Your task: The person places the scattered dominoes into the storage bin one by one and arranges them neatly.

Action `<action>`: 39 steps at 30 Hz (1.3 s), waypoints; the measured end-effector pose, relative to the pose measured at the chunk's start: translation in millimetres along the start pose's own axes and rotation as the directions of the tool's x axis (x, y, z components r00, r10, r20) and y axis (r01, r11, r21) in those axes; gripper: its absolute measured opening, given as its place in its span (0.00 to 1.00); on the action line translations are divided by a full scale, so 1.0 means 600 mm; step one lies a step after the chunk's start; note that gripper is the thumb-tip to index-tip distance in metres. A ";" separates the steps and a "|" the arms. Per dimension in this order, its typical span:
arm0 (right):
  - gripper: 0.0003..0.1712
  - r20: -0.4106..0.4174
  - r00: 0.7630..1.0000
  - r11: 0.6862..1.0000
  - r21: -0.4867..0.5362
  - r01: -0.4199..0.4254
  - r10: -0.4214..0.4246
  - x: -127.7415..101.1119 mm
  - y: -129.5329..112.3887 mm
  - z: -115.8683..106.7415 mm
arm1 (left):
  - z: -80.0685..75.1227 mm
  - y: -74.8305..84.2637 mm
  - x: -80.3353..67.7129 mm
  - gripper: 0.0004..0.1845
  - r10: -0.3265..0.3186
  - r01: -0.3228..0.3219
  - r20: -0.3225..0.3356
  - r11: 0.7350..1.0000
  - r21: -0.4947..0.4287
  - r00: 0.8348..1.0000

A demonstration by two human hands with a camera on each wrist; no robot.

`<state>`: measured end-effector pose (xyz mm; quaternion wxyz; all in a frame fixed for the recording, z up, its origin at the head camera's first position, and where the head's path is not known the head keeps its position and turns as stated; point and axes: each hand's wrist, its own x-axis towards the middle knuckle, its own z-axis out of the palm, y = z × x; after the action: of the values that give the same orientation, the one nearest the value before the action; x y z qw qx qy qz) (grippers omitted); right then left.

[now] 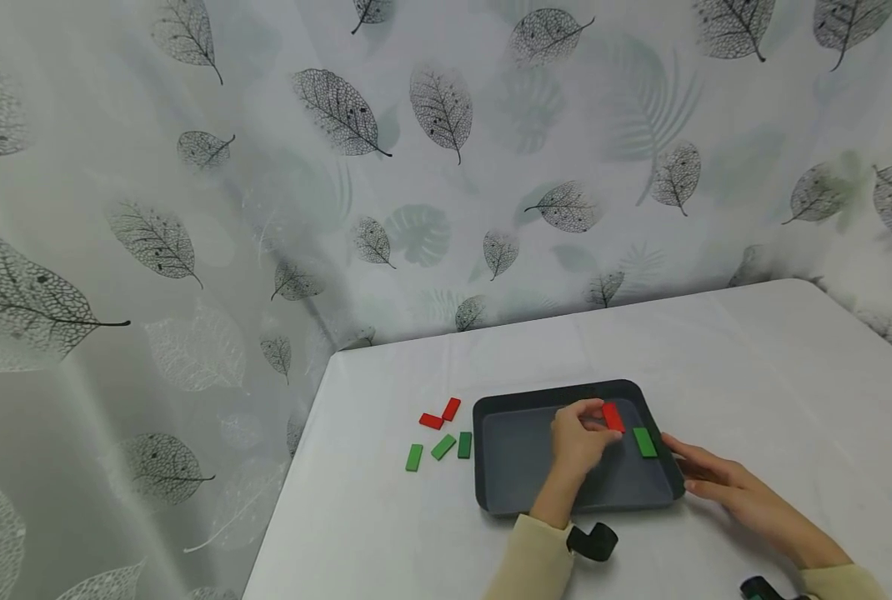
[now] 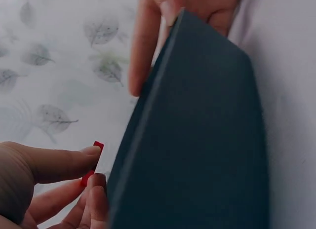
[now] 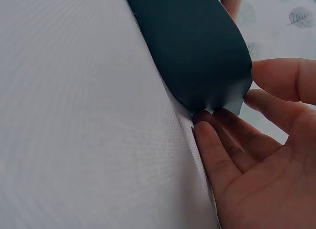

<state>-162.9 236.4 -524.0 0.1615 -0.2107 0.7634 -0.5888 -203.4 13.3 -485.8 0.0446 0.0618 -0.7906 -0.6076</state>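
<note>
Left hand (image 1: 577, 437) pinching small red rectangular block (image 1: 613, 417) over dark grey plastic tray (image 1: 521, 467). Right hand (image 1: 724, 483), fingers relaxed, steadying tray rim. Green rectangular block (image 1: 644, 442) lying inside; five loose blocks (image 1: 440, 433) waiting outside on white table (image 1: 754, 375).

Low in the middle of the frame, the left hand (image 1: 577, 442) is pinching a red block (image 1: 613, 417) over a dark tray (image 1: 506, 467), where a green block (image 1: 644, 442) is lying. The right hand (image 1: 724, 483) is resting flat against the tray's right edge. Left of the tray, two red blocks (image 1: 441, 415) and three green blocks (image 1: 440, 449) are lying on the white table (image 1: 754, 375).
</note>
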 end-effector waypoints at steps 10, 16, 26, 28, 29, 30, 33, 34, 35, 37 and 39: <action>0.32 -0.012 0.995 0.995 -0.009 0.103 -0.103 -0.004 0.003 0.004 | 0.032 -0.013 -0.007 0.24 0.035 -0.037 0.019 0.991 0.131 0.999; 0.32 -0.004 0.997 0.997 0.006 0.076 -0.076 -0.003 0.000 0.004 | 0.040 -0.017 -0.008 0.23 0.062 -0.063 0.012 0.966 0.251 0.998; 0.31 -0.018 0.990 0.990 -0.004 0.138 -0.138 -0.005 0.003 0.006 | 0.045 -0.019 -0.009 0.22 0.054 -0.066 0.049 0.950 0.305 0.997; 0.31 -0.019 0.989 0.989 -0.004 0.146 -0.146 -0.005 0.004 0.006 | 0.045 -0.019 -0.009 0.22 0.051 -0.063 0.046 0.947 0.314 0.998; 0.31 -0.017 0.989 0.989 -0.002 0.147 -0.147 -0.005 0.005 0.006 | 0.045 -0.018 -0.009 0.22 0.053 -0.065 0.044 0.945 0.321 0.998; 0.31 -0.016 0.989 0.989 -0.001 0.148 -0.148 -0.005 0.005 0.006 | 0.045 -0.018 -0.009 0.22 0.053 -0.064 0.042 0.944 0.323 0.998; 0.31 -0.011 0.990 0.991 0.007 0.137 -0.137 -0.005 0.005 0.006 | 0.044 -0.018 -0.010 0.22 0.052 -0.062 0.039 0.942 0.330 0.998; 0.32 -0.009 0.991 0.991 0.009 0.130 -0.130 -0.004 0.004 0.005 | 0.043 -0.018 -0.010 0.22 0.052 -0.062 0.040 0.942 0.331 0.998; 0.32 -0.009 0.993 0.993 0.010 0.120 -0.120 -0.004 0.004 0.005 | 0.043 -0.017 -0.011 0.22 0.053 -0.064 0.042 0.940 0.334 0.998; 0.32 -0.009 0.995 0.995 0.008 0.101 -0.101 -0.004 0.003 0.004 | 0.043 -0.016 -0.011 0.22 0.050 -0.062 0.044 0.937 0.343 0.998; 0.32 -0.007 0.997 0.997 0.008 0.083 -0.083 -0.003 0.002 0.003 | 0.043 -0.015 -0.011 0.21 0.046 -0.060 0.046 0.933 0.355 0.998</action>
<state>-160.4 236.0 -525.7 0.1350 -0.2396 0.7522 -0.5988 -200.0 36.9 -501.3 0.0342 0.0362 -0.8896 -0.4539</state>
